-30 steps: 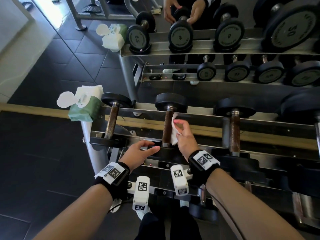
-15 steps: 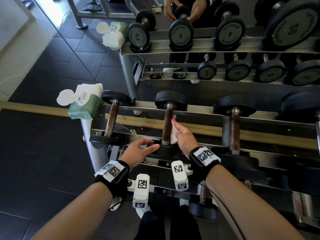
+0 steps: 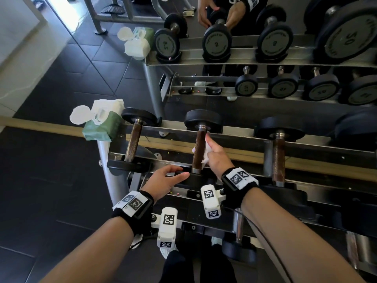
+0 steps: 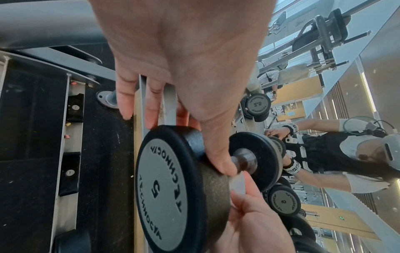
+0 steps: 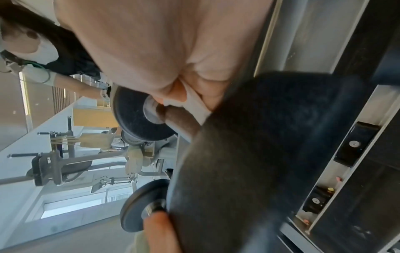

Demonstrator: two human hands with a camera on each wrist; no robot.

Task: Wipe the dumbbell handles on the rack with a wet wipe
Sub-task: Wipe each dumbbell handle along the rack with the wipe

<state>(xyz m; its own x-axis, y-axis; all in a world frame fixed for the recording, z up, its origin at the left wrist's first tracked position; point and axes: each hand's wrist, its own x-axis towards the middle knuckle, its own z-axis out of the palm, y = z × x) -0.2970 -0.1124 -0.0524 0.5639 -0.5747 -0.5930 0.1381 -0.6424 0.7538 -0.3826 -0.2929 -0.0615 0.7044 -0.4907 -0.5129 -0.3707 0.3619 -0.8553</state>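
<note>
The middle dumbbell's brown handle lies across the rack's top rails. My right hand pinches a white wet wipe against the handle's right side, fingertips near the far head. The right wrist view shows the wipe pressed on the handle. My left hand grips the near head. In the left wrist view its thumb and fingers straddle the rim of that head, marked 5. Two more brown handles flank it, left and right.
An open green wipe pack sits on the rack's left end. A mirror behind repeats the rack, dumbbells and my hands. Lower rack tiers with more dumbbells lie under my wrists. Dark tiled floor spreads to the left.
My right hand has slid the wipe a little along the handle toward the far head. The left hand has stayed on the near head.
</note>
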